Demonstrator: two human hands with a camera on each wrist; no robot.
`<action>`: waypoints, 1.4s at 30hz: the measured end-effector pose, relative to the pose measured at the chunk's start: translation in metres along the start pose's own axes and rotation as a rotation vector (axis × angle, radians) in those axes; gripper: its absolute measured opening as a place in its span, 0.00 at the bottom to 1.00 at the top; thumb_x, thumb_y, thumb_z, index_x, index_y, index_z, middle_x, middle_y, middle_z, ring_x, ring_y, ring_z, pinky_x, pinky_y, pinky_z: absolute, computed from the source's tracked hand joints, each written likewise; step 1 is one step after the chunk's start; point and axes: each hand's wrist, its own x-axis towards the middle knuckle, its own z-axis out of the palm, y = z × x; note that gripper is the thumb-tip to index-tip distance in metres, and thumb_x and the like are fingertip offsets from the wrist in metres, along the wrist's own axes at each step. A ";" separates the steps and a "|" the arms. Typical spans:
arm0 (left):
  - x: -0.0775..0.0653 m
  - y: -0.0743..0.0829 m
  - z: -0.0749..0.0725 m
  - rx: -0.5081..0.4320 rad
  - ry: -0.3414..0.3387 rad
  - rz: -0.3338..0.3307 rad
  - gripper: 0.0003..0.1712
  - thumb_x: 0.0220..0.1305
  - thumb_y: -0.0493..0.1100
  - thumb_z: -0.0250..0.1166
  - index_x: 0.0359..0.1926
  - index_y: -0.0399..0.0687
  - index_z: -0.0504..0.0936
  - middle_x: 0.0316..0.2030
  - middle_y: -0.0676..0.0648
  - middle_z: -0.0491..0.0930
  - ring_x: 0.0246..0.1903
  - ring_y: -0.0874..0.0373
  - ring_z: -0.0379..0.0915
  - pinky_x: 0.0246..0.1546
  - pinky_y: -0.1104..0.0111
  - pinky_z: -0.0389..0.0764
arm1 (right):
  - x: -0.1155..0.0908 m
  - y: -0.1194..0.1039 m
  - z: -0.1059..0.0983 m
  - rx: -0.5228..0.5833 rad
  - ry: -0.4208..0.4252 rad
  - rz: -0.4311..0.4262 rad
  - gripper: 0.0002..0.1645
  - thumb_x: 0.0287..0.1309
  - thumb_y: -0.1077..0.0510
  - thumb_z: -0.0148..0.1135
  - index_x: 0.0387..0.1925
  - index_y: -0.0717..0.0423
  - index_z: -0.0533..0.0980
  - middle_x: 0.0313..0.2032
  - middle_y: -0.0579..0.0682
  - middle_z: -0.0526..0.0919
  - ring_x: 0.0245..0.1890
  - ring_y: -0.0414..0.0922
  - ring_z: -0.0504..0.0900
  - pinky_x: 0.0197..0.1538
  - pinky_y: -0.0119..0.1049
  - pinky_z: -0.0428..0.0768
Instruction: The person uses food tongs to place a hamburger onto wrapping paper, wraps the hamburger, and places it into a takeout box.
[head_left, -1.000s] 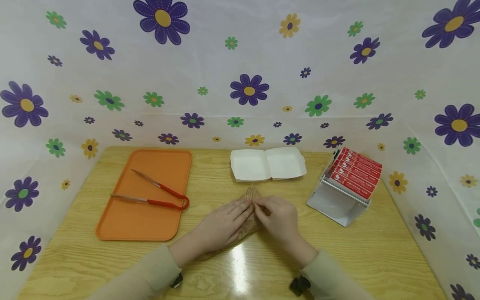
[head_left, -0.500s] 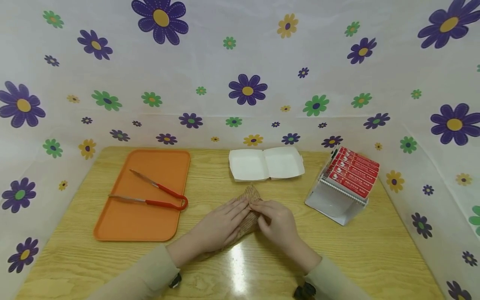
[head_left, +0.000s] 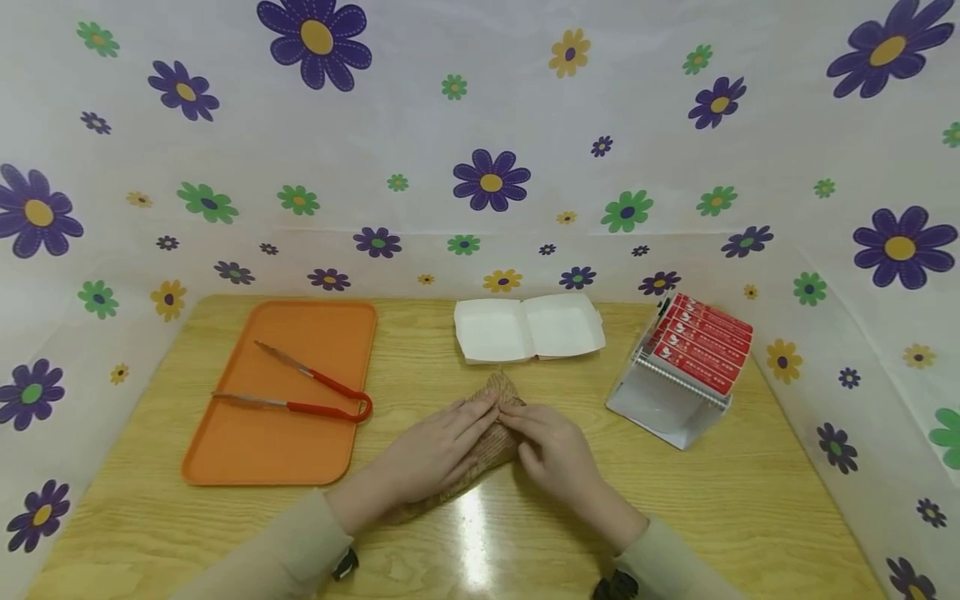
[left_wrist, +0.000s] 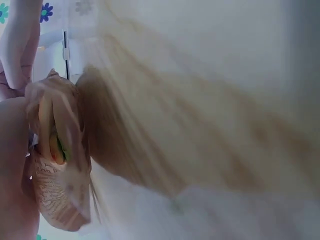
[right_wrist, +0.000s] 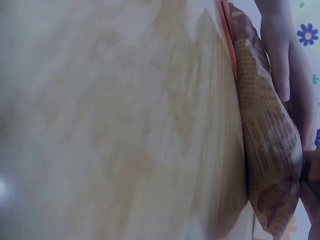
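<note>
Between the hands on the table lies a sandwich wrapped in brown printed paper [head_left: 495, 450], its narrow folded tip pointing away from me. In the left wrist view, one end of the wrapping paper [left_wrist: 60, 195] gapes, showing bread and a bit of green filling [left_wrist: 58, 149]. My left hand [head_left: 431, 450] rests along the top left of the wrap with its fingers straight. At the far fold, my right hand [head_left: 557, 450] pinches the paper, fingertips beside those of the left. From the right wrist view, the printed side of the wrapping paper [right_wrist: 267, 135] shows close over the table.
An orange tray [head_left: 277, 458] is at the left, with red-handled tongs [head_left: 326, 409] lying spread on it. Behind the hands stands an opened white box [head_left: 528, 329]. A metal holder [head_left: 660, 408] with red printed strips [head_left: 705, 342] stands at the right.
The right hand's fingers have drawn in slightly against the fold, and its wrist has moved a little nearer to me. The left hand stays on the wrap. The head view has shifted slightly.
</note>
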 end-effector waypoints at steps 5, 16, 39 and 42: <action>0.000 -0.002 0.000 0.043 0.014 0.030 0.41 0.82 0.53 0.55 0.83 0.38 0.55 0.84 0.40 0.54 0.82 0.48 0.57 0.80 0.55 0.67 | 0.002 0.004 -0.003 0.019 0.010 -0.014 0.25 0.51 0.75 0.65 0.52 0.61 0.87 0.54 0.55 0.91 0.54 0.52 0.90 0.59 0.47 0.89; 0.000 0.000 -0.003 0.039 -0.024 0.024 0.41 0.83 0.55 0.52 0.84 0.38 0.54 0.85 0.39 0.50 0.82 0.47 0.56 0.80 0.55 0.67 | 0.005 0.006 -0.009 -0.149 -0.128 -0.105 0.26 0.62 0.64 0.68 0.62 0.60 0.83 0.64 0.56 0.86 0.63 0.54 0.86 0.67 0.51 0.84; -0.106 -0.037 -0.028 0.271 0.096 0.360 0.39 0.75 0.66 0.58 0.73 0.45 0.75 0.73 0.43 0.76 0.73 0.48 0.73 0.86 0.61 0.29 | 0.008 0.015 -0.008 -0.215 -0.211 -0.242 0.30 0.62 0.61 0.69 0.67 0.57 0.80 0.67 0.55 0.83 0.66 0.52 0.84 0.67 0.49 0.84; -0.115 -0.041 -0.030 0.289 0.085 0.373 0.40 0.74 0.68 0.59 0.72 0.46 0.77 0.72 0.43 0.77 0.72 0.48 0.75 0.86 0.61 0.28 | 0.009 0.016 -0.007 -0.213 -0.214 -0.243 0.31 0.63 0.60 0.69 0.68 0.57 0.80 0.68 0.55 0.82 0.66 0.51 0.84 0.67 0.49 0.84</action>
